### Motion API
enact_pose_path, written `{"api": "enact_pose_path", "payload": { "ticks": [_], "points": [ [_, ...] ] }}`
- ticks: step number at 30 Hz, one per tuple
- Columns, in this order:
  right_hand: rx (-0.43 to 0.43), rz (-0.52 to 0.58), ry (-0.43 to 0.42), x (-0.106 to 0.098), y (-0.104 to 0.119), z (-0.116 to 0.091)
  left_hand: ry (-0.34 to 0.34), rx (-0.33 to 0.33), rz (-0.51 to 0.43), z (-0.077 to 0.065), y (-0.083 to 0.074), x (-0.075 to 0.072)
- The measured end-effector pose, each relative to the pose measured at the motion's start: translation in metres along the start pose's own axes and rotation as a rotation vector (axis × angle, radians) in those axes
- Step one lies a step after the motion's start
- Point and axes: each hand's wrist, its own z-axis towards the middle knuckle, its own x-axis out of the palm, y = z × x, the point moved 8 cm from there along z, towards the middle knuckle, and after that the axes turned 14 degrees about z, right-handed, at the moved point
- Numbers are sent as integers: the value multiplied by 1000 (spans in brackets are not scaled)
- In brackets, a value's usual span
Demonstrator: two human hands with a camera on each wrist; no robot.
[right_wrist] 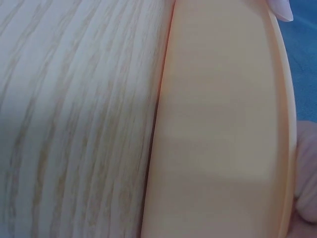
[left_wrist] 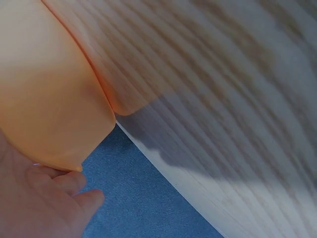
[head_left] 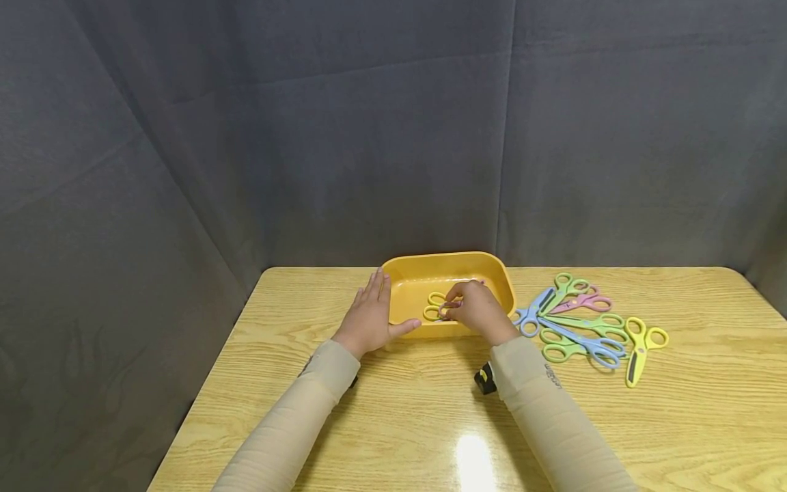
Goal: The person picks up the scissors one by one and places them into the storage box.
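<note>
An orange-yellow bin (head_left: 443, 265) stands at the back of the wooden table. My left hand (head_left: 374, 318) rests on its left rim, fingers straight and thumb spread along the front edge; in the left wrist view the fingertips (left_wrist: 89, 199) lie by the rim. Reaching over the front wall, my right hand (head_left: 482, 313) pinches a pair of pink scissors (head_left: 443, 311) low inside the bin, mostly hidden by the fingers. Yellow-handled scissors (head_left: 430, 313) lie beside those fingers on the bin floor. The right wrist view mainly shows the bin's outer wall (right_wrist: 223, 119).
Right of the bin lies a loose pile of blue scissors (head_left: 581, 336), green scissors (head_left: 590, 322) and pink scissors (head_left: 584, 301). Yellow scissors (head_left: 639, 348) lie splayed at the pile's right. A grey curtain (head_left: 369, 137) hangs behind the table's back edge.
</note>
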Motion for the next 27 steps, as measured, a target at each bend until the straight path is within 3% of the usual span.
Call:
{"api": "enact_pose_path", "payload": {
  "ticks": [18,27],
  "points": [
    [2,-40,-53,-2,0,0,16,-9,36,2,2,2],
    [-53,-61,-122,-5,3,-8,22,-1,41,-3,-1,-2]
  ]
}}
